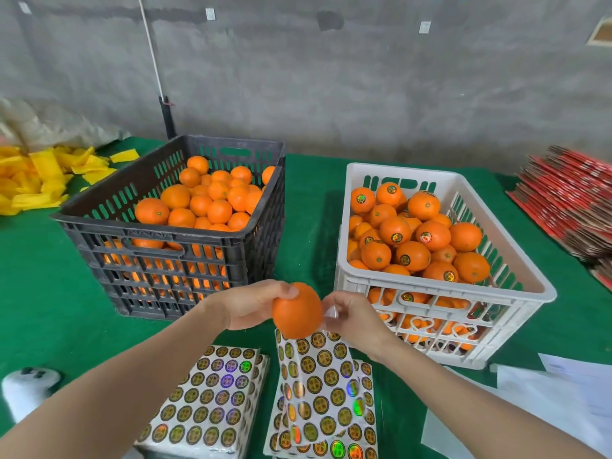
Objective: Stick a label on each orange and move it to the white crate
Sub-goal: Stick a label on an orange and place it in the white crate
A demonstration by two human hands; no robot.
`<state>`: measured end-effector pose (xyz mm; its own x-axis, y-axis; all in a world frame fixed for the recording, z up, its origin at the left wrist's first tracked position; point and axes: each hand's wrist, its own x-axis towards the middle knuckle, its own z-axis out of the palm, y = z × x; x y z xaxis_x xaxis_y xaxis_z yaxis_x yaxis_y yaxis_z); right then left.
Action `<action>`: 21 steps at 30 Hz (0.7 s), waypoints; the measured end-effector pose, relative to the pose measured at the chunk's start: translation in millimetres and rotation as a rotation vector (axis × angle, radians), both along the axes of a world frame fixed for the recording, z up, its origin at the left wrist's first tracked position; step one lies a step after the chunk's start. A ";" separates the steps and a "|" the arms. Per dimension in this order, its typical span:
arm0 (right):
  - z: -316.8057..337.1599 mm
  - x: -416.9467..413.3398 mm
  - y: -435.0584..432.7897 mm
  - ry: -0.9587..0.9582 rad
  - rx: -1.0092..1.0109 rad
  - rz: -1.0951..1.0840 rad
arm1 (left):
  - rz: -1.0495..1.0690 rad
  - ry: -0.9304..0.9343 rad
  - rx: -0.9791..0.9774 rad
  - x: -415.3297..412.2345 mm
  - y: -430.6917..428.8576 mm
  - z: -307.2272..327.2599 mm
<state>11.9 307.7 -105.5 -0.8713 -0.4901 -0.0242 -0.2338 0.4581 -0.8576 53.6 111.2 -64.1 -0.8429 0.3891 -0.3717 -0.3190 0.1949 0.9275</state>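
Orange (297, 311) is gripped in the left hand (251, 306), whose fingers curl round its left side with the thumb over its top. It is in neither crate: it hangs above the green desk (43, 309), in front of the gap between the black crate (99, 233) on the left and the white crate (496, 301) on the right. Just beside the fruit, the right hand (352, 318) pinches the clear upper edge of a label sheet (318, 369); this sheet hangs down behind the fruit onto a stack of sheets (364, 435) lying on the desk. A second stack (205, 402) lies just to its left. Plain oranges (198, 205) fill the black crate, and labelled oranges (430, 235) are heaped in the white crate. Yellow wrappers (39, 177) lie far left, red flat cartons (569, 200) far right, and white papers (563, 402) near right
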 end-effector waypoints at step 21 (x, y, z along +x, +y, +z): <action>-10.6 9.9 -7.0 0.737 0.198 -0.089 | 0.336 -0.265 0.352 -19.2 9.2 -20.4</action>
